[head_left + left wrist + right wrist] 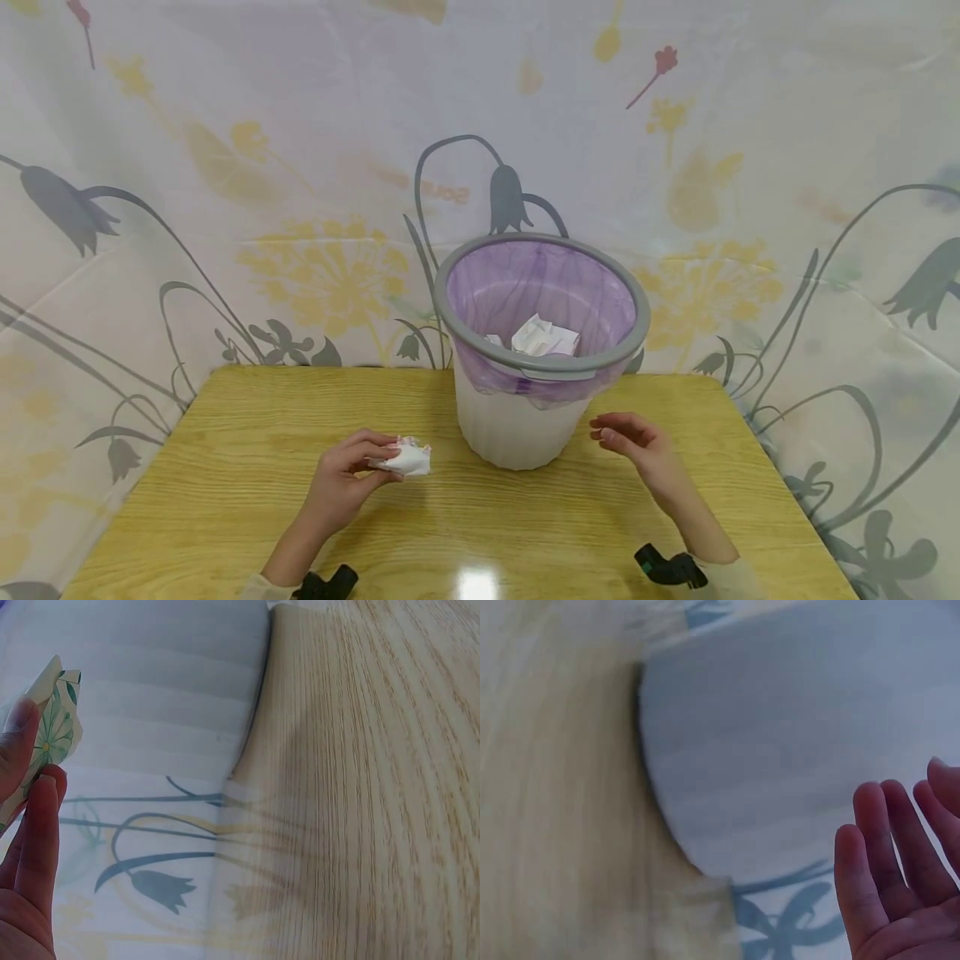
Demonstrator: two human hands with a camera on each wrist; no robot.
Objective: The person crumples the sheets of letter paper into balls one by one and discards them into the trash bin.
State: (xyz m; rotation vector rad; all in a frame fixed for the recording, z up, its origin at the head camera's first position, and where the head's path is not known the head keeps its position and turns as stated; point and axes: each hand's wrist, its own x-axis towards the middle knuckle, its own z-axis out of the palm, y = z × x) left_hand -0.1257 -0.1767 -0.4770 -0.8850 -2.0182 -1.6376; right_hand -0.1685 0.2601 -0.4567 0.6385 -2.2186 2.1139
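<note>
My left hand (347,477) pinches a crumpled piece of paper (409,458) between thumb and fingers, above the table and left of the bin. In the left wrist view this paper (58,727) shows a green flower print. A white trash bin (517,429) with a grey rim and a purple liner bag stands upright on the table. Crumpled white paper (546,337) lies inside it. To the bin's right, my right hand (641,446) holds nothing, its fingers loosely bent and apart from the bin. The right wrist view shows those fingers (866,862) beside the bin's wall.
The wooden table (247,450) carries the bin near its back edge. Behind and at both sides hangs a pale cloth (322,125) printed with flowers. Black straps with camera mounts (670,570) sit on both wrists.
</note>
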